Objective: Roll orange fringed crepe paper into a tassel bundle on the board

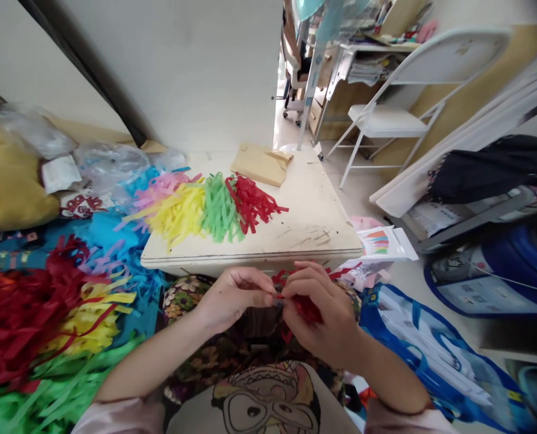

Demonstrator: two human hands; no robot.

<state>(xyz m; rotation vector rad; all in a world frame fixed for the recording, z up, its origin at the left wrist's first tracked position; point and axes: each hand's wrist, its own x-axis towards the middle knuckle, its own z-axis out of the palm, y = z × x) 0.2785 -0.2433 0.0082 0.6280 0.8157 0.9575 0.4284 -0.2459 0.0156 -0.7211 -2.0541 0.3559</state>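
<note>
Over my lap, just in front of the table edge, both hands meet at a bunch of red paper strips, a tassel (308,308). My right hand (329,319) is closed around it, and some strips stick out behind the fingers. My left hand (245,296) pinches thumb against forefinger at a small, thin end beside the right fingertips; that end is too small to make out clearly. Beyond the hands, on the cream table (313,211), lie a red tassel (255,202), a green tassel (223,208), a yellow tassel (180,211) and a pink one (160,190).
Left of the table are heaps of red strips (28,307), yellow strips (91,325) and green strips (64,386). A brown paper packet (261,164) lies on the table. A white folding chair (390,117) stands behind; a blue-edged bag (440,349) is at right.
</note>
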